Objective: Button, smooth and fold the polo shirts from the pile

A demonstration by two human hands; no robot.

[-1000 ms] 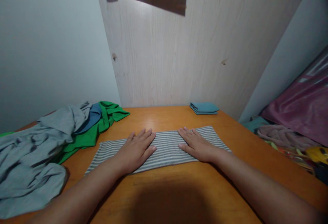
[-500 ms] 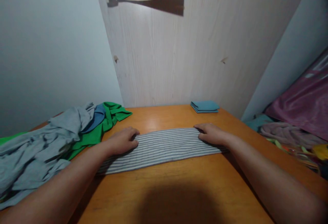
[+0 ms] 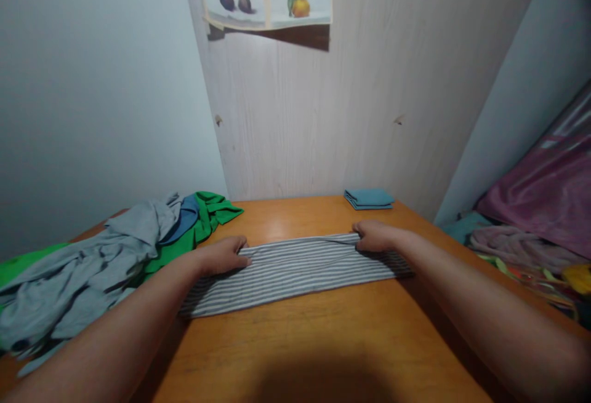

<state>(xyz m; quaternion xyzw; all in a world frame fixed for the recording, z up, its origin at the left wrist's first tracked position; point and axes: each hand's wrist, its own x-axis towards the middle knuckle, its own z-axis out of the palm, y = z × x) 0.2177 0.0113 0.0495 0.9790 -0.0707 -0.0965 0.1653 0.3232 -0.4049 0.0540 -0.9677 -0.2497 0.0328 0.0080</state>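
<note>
A grey-and-white striped cloth [image 3: 295,271] lies folded into a long band across the wooden table [image 3: 323,341]. My left hand [image 3: 222,255] is closed on the far edge of the cloth near its left part. My right hand [image 3: 375,237] is closed on the far edge near its right end. Both sets of fingers pinch the fabric, and the far edge is slightly raised between them.
A heap of grey, blue and green clothes [image 3: 106,261] covers the table's left side. A small folded blue cloth [image 3: 369,198] sits at the far right, against the pale wooden panel [image 3: 323,101]. Bedding and clutter [image 3: 530,237] lie beyond the table's right edge.
My hands lay flat and open on the cloth a second ago. They moved to its far edge and closed on it. The view tilted up a little.
</note>
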